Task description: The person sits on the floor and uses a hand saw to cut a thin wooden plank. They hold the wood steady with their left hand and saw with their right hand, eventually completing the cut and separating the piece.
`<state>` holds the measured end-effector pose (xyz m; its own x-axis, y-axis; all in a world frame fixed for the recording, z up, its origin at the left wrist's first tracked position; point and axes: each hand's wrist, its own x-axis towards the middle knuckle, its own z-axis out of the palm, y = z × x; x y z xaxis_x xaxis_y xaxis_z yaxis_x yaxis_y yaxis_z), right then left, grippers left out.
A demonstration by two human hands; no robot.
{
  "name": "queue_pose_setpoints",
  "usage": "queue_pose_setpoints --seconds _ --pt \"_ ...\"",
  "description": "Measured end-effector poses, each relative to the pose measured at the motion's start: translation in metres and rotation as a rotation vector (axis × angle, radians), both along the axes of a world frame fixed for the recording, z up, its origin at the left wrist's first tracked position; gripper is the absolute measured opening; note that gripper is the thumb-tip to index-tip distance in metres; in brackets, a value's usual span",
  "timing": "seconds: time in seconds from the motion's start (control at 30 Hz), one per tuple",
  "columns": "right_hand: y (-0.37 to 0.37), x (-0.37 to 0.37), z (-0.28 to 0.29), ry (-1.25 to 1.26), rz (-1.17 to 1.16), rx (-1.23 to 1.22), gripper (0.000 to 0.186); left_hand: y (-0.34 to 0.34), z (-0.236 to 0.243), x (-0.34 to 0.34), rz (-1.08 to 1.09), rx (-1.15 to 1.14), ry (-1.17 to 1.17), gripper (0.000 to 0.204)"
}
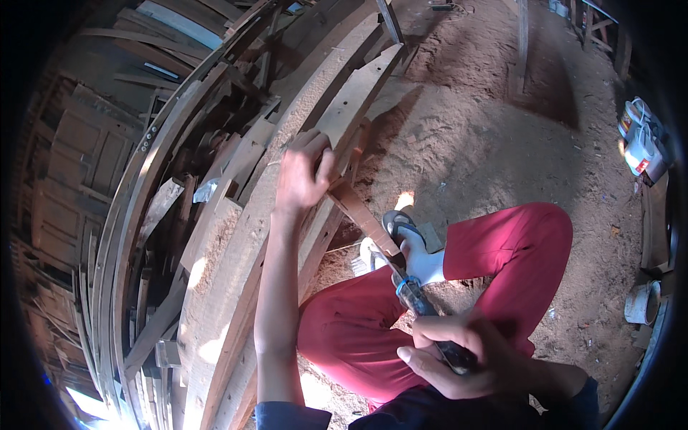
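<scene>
My left hand (307, 172) is closed over the edge of a long wooden plank (244, 251), its fingers curled down and partly hidden. In my right hand (459, 351) is a handsaw-like tool (367, 221) with a long flat brown blade and a dark handle bound with blue. The fingers are wrapped round the handle, low in front of my body. Its blade slants up and left, and the far end meets the plank's edge just below my left hand. Teeth on the blade are too small to make out. Sawdust lies on the plank.
More planks and beams (136, 208) are stacked along the left. My bent legs in red trousers (516, 251) are on the sandy floor (494, 158), close to the blade. A white container (643, 152) and a pale bucket (641, 302) stand at the right. A wooden post (522, 50) rises at the back.
</scene>
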<state>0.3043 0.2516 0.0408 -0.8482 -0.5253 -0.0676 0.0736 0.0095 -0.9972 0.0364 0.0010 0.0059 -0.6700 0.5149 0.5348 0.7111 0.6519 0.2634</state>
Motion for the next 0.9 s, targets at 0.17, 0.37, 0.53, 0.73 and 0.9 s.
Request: queue_pose_setpoints --seconds 0.17,0.37,0.53,0.73,0.9 --pt "0.013 0.017 0.018 0.018 -0.060 0.036 0.037 -0.007 0.000 -0.014 0.051 -0.019 -0.051 0.020" --pt "0.004 0.002 0.004 0.120 -0.157 0.063 0.038 0.021 -0.003 -0.007 -0.011 -0.116 -0.017 0.026" --pt "0.008 0.010 0.021 0.122 -0.085 0.117 0.039 0.009 0.004 -0.012 0.039 -0.104 -0.013 0.026" --pt "0.008 0.005 0.025 0.104 -0.096 0.166 0.038 0.009 0.010 -0.003 0.042 -0.127 -0.075 0.032" --pt "-0.011 0.000 0.017 -0.108 -0.146 0.053 0.040 -0.004 0.008 -0.006 -0.033 -0.189 -0.035 0.033"
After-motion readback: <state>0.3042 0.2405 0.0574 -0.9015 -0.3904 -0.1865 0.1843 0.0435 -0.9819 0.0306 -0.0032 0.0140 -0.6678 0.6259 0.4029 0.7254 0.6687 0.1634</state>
